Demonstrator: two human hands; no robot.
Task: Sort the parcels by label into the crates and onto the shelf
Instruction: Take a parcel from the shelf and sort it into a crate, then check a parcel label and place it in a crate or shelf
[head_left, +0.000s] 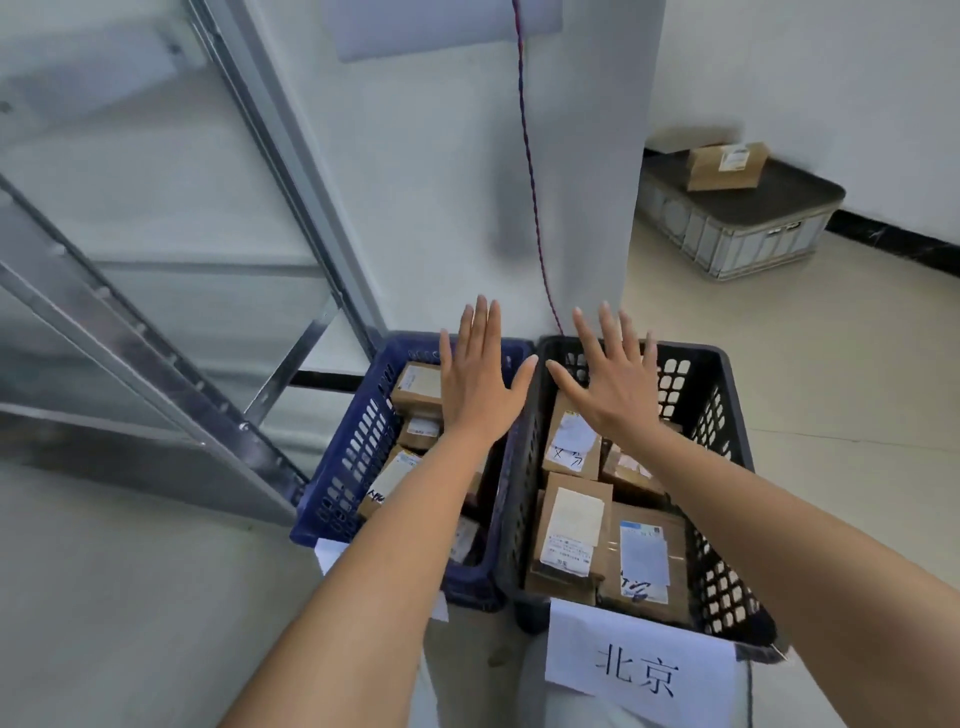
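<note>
Blue crate (358, 462): perforated, on the floor beside the metal shelf (156, 364), holding brown labelled parcels (415, 387).
Black crate (722, 415): touching the blue one's right side, sign "北京" (641, 660) in front, packed with flat labelled parcels (571, 525).

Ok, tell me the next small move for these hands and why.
Probably turn right toward the lone parcel on the grey lidded bin. Both the left hand and right hand are flat, spread and empty above the blue crate and black crate, which already hold parcels.
</note>
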